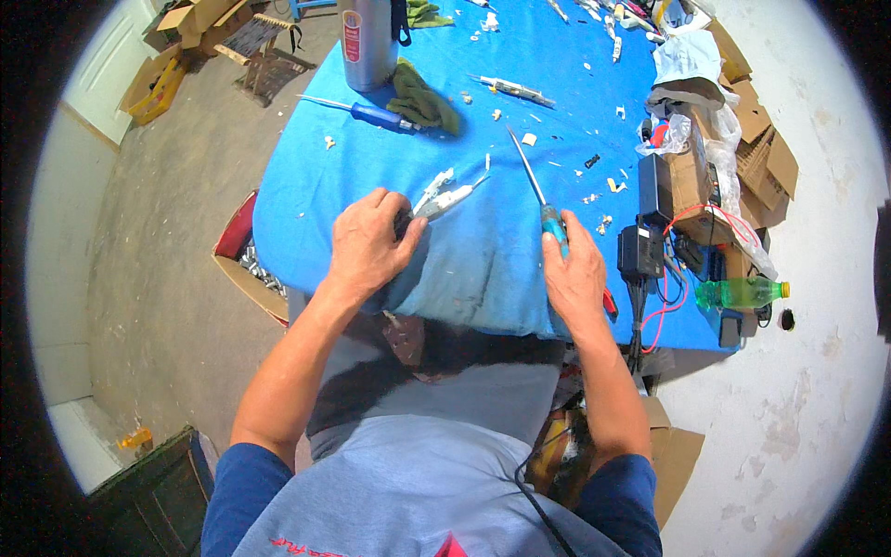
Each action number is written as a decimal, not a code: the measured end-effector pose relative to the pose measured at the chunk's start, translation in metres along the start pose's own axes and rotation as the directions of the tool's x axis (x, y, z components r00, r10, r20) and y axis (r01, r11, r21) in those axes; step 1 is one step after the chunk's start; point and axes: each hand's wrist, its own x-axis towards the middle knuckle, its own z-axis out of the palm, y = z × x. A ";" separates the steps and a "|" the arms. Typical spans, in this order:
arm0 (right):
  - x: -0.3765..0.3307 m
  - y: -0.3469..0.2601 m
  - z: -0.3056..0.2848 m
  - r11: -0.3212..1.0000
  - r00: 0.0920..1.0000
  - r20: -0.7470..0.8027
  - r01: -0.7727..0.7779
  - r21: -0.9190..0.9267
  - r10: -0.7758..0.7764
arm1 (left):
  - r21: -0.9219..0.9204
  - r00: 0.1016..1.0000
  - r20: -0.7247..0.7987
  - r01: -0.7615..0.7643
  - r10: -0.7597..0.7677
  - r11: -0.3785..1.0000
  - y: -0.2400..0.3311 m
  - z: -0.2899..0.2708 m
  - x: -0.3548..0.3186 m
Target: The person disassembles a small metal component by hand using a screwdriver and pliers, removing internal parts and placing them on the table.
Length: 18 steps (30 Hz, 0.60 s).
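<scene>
My left hand (371, 237) is closed around a slim white plastic device (445, 200) near the table's front edge. Its white pieces stick out past my fingers, one ending in a thin tip; the part within my palm is hidden. In my right hand (575, 265) is a screwdriver (551, 221) with a teal handle, its long metal shaft pointing away and to the left. The screwdriver's tip is apart from the white device. Beyond my left hand lies a second screwdriver (376, 116) with a blue handle.
Blue cloth (316, 186) covers the table. A metal flask (367, 51) and a dark green glove (422, 97) stand and lie at the back left. Another white device (515, 90) lies among small scraps. Black adapters (640, 251), cables and a green bottle (738, 293) crowd the right edge.
</scene>
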 end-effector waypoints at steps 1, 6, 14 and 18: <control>0.003 -0.011 -0.001 0.996 0.999 -0.007 0.038 -0.079 -0.039 | -0.004 1.000 0.006 0.002 -0.002 1.000 0.000 0.000 0.000; 0.033 -0.058 0.008 0.842 0.832 -0.136 0.523 -0.132 -0.538 | -0.013 1.000 0.018 0.006 -0.006 1.000 -0.002 -0.002 -0.002; 0.076 -0.075 0.057 0.683 0.639 0.308 0.729 0.051 -0.705 | -0.119 1.000 0.004 0.019 -0.019 0.993 -0.003 -0.006 -0.003; 0.074 -0.071 0.050 0.714 0.668 0.290 0.695 0.084 -0.685 | -0.207 0.995 0.004 0.100 -0.101 0.973 -0.003 -0.008 -0.006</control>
